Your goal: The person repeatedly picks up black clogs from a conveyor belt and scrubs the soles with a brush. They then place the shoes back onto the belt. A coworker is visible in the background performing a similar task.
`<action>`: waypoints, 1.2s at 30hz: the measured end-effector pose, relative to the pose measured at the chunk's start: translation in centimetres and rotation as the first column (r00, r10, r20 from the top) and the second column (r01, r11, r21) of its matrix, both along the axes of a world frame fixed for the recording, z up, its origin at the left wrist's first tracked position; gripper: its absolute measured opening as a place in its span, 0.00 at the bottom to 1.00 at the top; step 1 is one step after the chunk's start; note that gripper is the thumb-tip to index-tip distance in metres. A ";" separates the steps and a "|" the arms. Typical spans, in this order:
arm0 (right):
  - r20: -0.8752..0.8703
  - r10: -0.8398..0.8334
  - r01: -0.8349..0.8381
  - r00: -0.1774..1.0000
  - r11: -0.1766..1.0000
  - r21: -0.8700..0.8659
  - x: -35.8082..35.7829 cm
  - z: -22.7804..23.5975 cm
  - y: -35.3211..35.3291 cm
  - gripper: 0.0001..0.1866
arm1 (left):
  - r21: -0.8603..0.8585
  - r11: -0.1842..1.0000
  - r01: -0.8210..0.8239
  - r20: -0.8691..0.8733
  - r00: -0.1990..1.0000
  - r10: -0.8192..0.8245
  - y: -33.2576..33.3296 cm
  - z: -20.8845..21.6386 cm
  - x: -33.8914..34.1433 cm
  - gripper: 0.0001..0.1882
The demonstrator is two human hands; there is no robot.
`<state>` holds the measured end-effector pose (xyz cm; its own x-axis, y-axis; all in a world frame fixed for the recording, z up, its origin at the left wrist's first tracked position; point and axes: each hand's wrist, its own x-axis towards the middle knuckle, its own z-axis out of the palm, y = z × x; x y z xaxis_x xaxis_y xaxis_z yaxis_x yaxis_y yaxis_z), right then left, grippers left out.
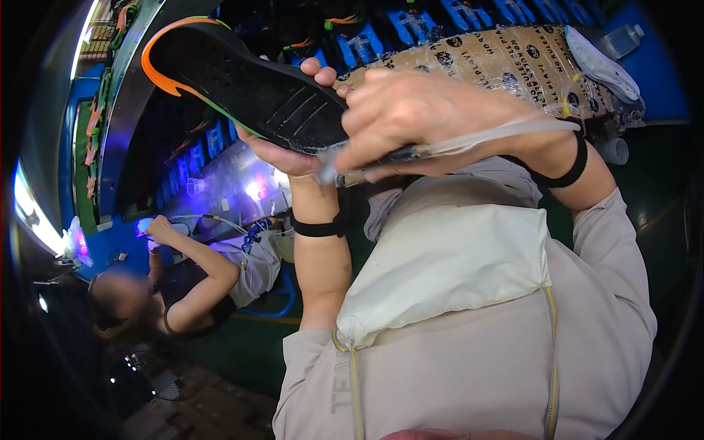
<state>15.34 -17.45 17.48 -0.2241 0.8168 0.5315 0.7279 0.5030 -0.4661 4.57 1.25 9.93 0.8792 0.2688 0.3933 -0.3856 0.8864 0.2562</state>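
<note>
A black shoe sole (pixel 242 81) with an orange and green rim is tilted up in front of me. My left hand (pixel 282 156) holds it from beneath, palm along the lower edge and fingertips showing over the far edge. My right hand (pixel 411 110) is closed around a slim tool (pixel 403 155) at the near end of the sole. The tool's pale tip is blurred by motion, so its kind is unclear. A whitish tube (pixel 499 134) runs from the tool along my right wrist.
Beyond my hands is a cardboard-covered surface (pixel 484 62) with a white cloth-like item (pixel 601 66) and clear bottle (pixel 622 41). Blue holders (pixel 359 44) line the back. At left, a co-worker (pixel 198 286) handles something with a hose. A pale apron (pixel 447 271) covers my front.
</note>
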 end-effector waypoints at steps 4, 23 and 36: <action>-0.361 -0.090 0.069 0.928 0.995 -0.071 0.6 0.0 -0.3 0.12 | 0.055 0.998 0.035 0.011 0.999 -0.036 0.6 1.2 -0.3 0.46; 0.022 -0.123 0.124 0.992 0.990 -0.060 1.7 0.6 -1.3 0.17 | 0.614 0.768 0.183 -0.325 0.945 0.035 3.9 5.0 1.2 0.42; -0.162 -0.026 0.001 0.986 0.988 -0.156 1.6 0.7 -2.1 0.16 | 0.586 0.763 0.274 -0.404 0.915 -0.018 4.3 4.7 2.4 0.34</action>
<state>16.91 -19.56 18.17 -0.1332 0.8943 0.4272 0.6417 0.4064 -0.6505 6.96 5.53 14.60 0.9948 -0.0647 0.0787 -0.0340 0.5175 0.8550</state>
